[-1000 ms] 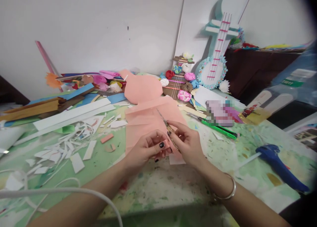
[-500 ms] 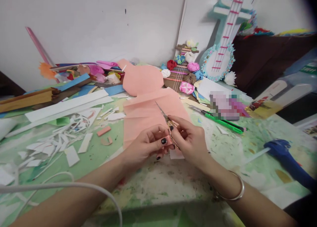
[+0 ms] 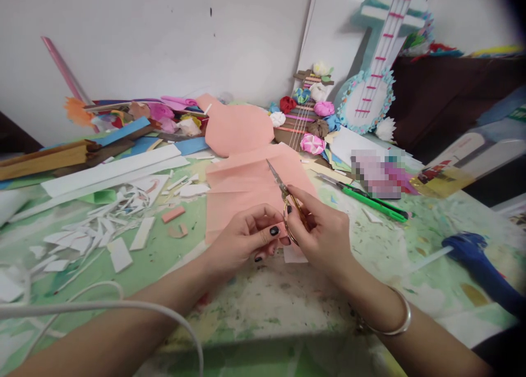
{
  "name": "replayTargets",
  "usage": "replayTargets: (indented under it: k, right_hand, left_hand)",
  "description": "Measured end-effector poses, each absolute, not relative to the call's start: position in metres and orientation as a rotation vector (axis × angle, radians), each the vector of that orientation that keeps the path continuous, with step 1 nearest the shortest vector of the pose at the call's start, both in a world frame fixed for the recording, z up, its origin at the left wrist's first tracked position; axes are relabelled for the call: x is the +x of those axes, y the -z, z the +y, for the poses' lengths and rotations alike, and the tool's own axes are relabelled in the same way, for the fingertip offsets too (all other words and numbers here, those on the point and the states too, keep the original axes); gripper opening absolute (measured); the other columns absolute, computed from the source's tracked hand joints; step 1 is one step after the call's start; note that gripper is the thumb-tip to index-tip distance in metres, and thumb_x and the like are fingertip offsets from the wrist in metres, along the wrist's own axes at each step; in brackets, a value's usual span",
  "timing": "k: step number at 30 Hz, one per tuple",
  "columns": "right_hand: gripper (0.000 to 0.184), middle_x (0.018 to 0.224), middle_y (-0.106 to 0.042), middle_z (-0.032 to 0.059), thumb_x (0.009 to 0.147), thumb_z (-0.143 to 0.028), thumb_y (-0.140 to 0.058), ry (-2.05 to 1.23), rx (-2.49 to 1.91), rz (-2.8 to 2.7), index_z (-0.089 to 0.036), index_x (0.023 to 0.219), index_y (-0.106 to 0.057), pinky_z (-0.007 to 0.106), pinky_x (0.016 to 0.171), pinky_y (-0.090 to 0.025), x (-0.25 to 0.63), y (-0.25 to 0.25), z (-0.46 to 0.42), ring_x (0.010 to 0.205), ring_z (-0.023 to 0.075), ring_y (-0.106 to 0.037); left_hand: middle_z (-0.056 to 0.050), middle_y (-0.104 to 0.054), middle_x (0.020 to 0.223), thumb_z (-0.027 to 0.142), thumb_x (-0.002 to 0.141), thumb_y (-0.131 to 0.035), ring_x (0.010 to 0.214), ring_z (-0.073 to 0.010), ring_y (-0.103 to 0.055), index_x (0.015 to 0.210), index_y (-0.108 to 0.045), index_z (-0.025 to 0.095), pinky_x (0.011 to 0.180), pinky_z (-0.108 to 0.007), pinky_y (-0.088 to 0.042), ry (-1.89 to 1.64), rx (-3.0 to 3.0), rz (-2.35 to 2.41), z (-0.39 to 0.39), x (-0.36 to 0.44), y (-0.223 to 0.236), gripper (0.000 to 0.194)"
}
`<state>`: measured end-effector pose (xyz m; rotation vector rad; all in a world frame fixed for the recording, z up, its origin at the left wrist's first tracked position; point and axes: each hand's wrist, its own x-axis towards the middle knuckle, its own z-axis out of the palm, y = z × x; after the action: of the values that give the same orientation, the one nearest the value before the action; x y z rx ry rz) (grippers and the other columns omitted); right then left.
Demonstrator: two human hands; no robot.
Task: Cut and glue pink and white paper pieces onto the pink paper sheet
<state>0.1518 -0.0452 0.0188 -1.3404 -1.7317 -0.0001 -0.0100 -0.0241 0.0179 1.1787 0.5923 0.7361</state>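
My right hand (image 3: 322,229) is closed around the gold handles of a small pair of scissors (image 3: 278,181), whose blades point up and away to the left. My left hand (image 3: 250,234) pinches a small pink paper piece (image 3: 283,232), mostly hidden by the fingers, close beside the scissors' handles. Beneath and beyond both hands lies a large creased sheet of pink paper (image 3: 234,185). Behind that sheet rests a rounded pink paper cutout (image 3: 240,129) with a narrow neck at its upper left.
White paper scraps (image 3: 98,223) cover the table's left side. A white cable (image 3: 156,313) crosses over my left forearm. To the right lie a green box cutter (image 3: 372,201) and a blue glue gun (image 3: 472,251). Paper flowers (image 3: 312,111) and a blue-white instrument model (image 3: 367,100) stand behind.
My right hand with the scissors has shifted slightly right, and the handles have turned a little. My left hand still pinches the small pink piece. The view has moved slightly.
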Motion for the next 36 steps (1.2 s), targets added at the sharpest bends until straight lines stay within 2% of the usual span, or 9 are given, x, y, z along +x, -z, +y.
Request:
replayTargets:
  k: [7,11,15,23,28,36]
  right_hand:
    - [0.035,0.057,-0.063,0.0008,0.082,-0.022,-0.049,0.287,-1.340,-1.772,-0.009,0.110,-0.067,0.022,0.047,-0.037,0.1530,-0.0203,-0.0425,0.047,0.0098,-0.052]
    - [0.035,0.060,-0.065,0.0010,0.083,-0.022,-0.048,0.402,-1.359,-1.792,-0.011,0.111,-0.067,0.023,0.049,-0.038,0.1546,-0.0191,-0.0421,0.048,0.0098,-0.053]
    - [0.033,0.060,-0.065,0.0006,0.084,-0.023,-0.049,0.545,-1.376,-1.800,-0.013,0.109,-0.068,0.023,0.048,-0.036,0.1557,-0.0171,-0.0410,0.048,0.0101,-0.054]
    - [0.031,0.061,-0.067,0.0004,0.086,-0.025,-0.051,0.818,-1.407,-1.801,-0.017,0.111,-0.067,0.025,0.048,-0.032,0.1571,-0.0165,-0.0406,0.049,0.0103,-0.055]
    - [0.032,0.064,-0.068,0.0004,0.086,-0.025,-0.053,0.831,-1.404,-1.826,-0.017,0.113,-0.067,0.026,0.047,-0.031,0.1578,-0.0145,-0.0396,0.050,0.0106,-0.055]
    - [0.032,0.063,-0.068,0.0002,0.085,-0.024,-0.051,0.714,-1.399,-1.831,-0.016,0.112,-0.067,0.026,0.050,-0.034,0.1586,-0.0149,-0.0375,0.052,0.0107,-0.058]
  left_hand:
    - [0.000,-0.060,0.068,0.032,0.083,-0.065,0.049,-0.0054,-0.049,0.088,-0.057,0.013,0.042,-0.016,-0.031,-0.772,1.281,0.646,-0.0230,-0.0099,-0.0205,0.022]
    - [0.001,-0.061,0.063,0.034,0.081,-0.067,0.047,-0.0061,-0.050,0.089,-0.058,0.013,0.041,-0.016,-0.031,-0.796,1.292,0.654,-0.0228,-0.0098,-0.0202,0.024]
    - [-0.003,-0.066,0.071,0.033,0.081,-0.067,0.049,-0.0069,-0.056,0.089,-0.060,0.012,0.042,-0.016,-0.035,-0.808,1.333,0.694,-0.0229,-0.0100,-0.0212,0.023]
    - [-0.003,-0.068,0.062,0.037,0.076,-0.071,0.055,-0.0156,-0.067,0.085,-0.060,0.012,0.043,-0.019,-0.047,-0.808,1.285,0.775,-0.0244,-0.0087,-0.0237,0.029]
    - [-0.003,-0.068,0.061,0.035,0.075,-0.072,0.053,-0.0151,-0.066,0.085,-0.060,0.012,0.043,-0.019,-0.048,-0.797,1.271,0.792,-0.0232,-0.0091,-0.0225,0.028]
    - [-0.004,-0.069,0.070,0.030,0.076,-0.071,0.052,-0.0107,-0.062,0.087,-0.064,0.012,0.042,-0.017,-0.042,-0.802,1.288,0.791,-0.0198,-0.0104,-0.0233,0.023]
